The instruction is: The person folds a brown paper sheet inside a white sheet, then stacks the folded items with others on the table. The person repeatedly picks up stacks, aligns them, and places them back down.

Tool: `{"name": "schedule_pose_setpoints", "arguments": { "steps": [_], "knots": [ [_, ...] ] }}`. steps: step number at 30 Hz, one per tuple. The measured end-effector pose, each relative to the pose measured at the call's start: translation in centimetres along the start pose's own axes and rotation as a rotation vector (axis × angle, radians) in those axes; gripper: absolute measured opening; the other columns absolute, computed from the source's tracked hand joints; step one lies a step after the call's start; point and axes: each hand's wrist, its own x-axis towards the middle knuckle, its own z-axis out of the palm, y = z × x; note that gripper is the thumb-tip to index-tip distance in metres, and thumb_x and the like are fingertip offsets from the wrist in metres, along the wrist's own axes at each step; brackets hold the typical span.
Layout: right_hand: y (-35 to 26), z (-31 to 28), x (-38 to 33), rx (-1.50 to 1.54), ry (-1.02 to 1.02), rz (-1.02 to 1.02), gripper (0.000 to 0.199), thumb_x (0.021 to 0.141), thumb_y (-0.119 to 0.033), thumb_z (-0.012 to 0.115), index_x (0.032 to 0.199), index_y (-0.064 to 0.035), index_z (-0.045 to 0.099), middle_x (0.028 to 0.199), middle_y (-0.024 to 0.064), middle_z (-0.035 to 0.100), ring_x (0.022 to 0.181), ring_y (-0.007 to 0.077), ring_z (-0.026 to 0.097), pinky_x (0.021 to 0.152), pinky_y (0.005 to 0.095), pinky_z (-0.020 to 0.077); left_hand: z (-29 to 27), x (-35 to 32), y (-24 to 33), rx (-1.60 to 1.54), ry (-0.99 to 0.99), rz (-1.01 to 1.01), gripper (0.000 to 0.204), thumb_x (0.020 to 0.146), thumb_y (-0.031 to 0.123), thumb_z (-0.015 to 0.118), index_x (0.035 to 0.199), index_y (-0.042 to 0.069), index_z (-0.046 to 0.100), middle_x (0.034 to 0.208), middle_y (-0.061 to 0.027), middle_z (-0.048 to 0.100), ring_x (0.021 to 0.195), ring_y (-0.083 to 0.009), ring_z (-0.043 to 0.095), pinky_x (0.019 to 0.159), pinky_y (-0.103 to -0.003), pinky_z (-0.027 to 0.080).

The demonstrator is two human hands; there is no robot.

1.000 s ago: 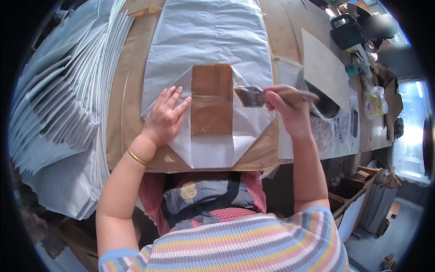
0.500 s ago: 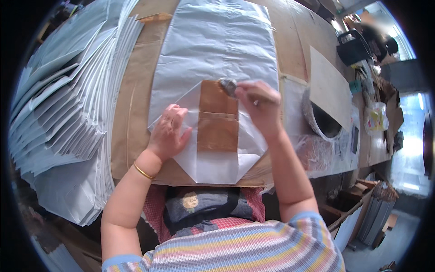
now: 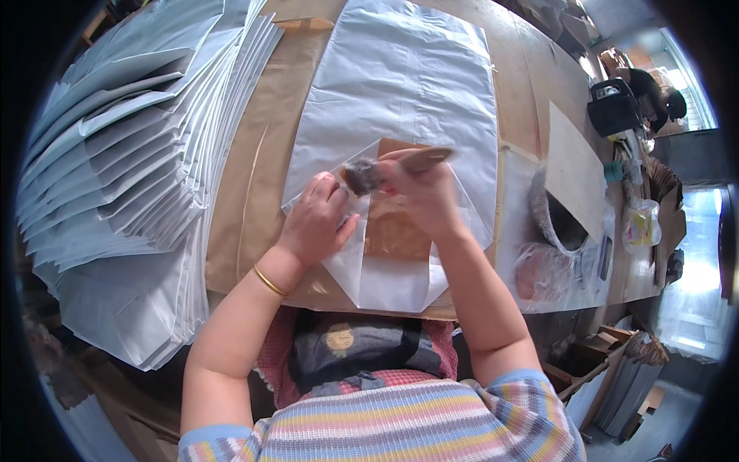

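Note:
A large white paper bag lies flat in front of me, its near end folded into a pointed shape. A brown rectangular patch shows in the middle of the folded end. My left hand rests on the left flap, fingers stretched and thumb apart, holding nothing. In my right hand, somewhat blurred, is a brush with a wooden handle, gripped with the handle pointing up to the right. Its dark bristles are at the left flap, close to my left fingertips. The hand and brush hide part of the patch.
A thick fanned stack of white paper bags stands at the left. On the right are a round container partly covered by a board, and crumpled clear plastic. A black bin and another person are farther right.
The brush has moved left in my right hand, from the patch's top edge onto the left flap. My left hand stays on the flap. The whole view has shifted slightly.

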Motion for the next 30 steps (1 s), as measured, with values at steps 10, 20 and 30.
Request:
{"name": "schedule_pose_setpoints", "arguments": {
  "steps": [10, 20, 30],
  "knots": [
    [-1.2, -3.0, 1.5, -0.496, 0.29, -0.382, 0.012, 0.076, -0.012, 0.065, 0.074, 0.0001, 0.065, 0.062, 0.0084, 0.062, 0.052, 0.0125, 0.056, 0.05, 0.0274, 0.0431, 0.3, 0.7, 0.1, 0.005, -0.025, 0.017, 0.027, 0.066, 0.013, 0.065, 0.082, 0.0, 0.047, 0.095, -0.0184, 0.047, 0.097, -0.0368, 0.046, 0.086, -0.043, 0.039],
    [-2.4, -25.4, -15.7, -1.256, 0.355, -0.638, 0.034, 0.07, -0.004, 0.059, 0.104, -0.0029, 0.061, 0.1, 0.0135, 0.059, 0.086, 0.0279, 0.06, 0.072, 0.0336, 0.05, 1.1, 0.2, 1.2, 0.115, -0.085, 0.013, 0.022, 0.07, 0.011, 0.056, 0.087, 0.0, 0.046, 0.098, -0.0202, 0.046, 0.103, -0.0387, 0.042, 0.09, -0.045, 0.035],
    [-2.6, -19.2, -13.5, -0.988, -0.24, -0.184, 0.036, 0.063, -0.008, 0.069, 0.097, -0.0019, 0.061, 0.091, 0.0118, 0.057, 0.085, 0.0278, 0.054, 0.077, 0.0389, 0.0435, -0.7, 4.5, -0.9, 0.046, -0.159, -0.129, 0.043, 0.065, 0.007, 0.064, 0.104, 0.002, 0.047, 0.093, -0.0152, 0.05, 0.091, -0.0316, 0.049, 0.08, -0.039, 0.041]
  ]
}}
